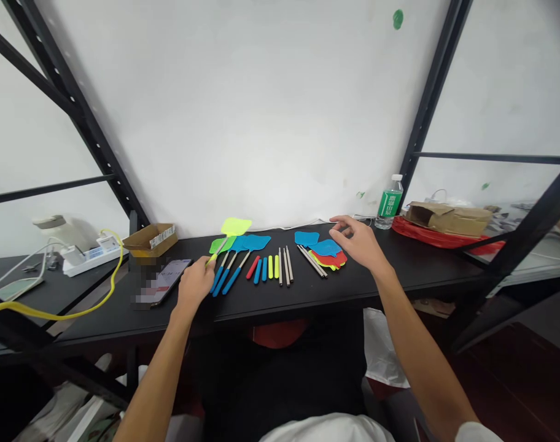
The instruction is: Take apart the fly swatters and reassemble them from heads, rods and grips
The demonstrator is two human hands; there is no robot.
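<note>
My left hand (197,281) is closed around the handle of a yellow fly swatter (236,226), its flat head raised towards the wall. Under it lie fly swatters with blue heads (258,242) and blue handles (234,280), and a green head (219,245). My right hand (353,240) hovers with fingers apart, holding nothing, by a pile of loose blue, red and yellow swatter heads (335,259). Another blue head (306,237) lies left of it. Between the hands sit loose red, blue and yellow handles (271,267) and metal rods (288,266), with more rods (313,261) beside the pile.
A phone (167,281) and an open cardboard box (151,240) are at the left, near a yellow cable (114,276) and a power strip (93,258). A water bottle (389,204) stands at the back right. Black shelf posts (431,80) flank the black table (256,304).
</note>
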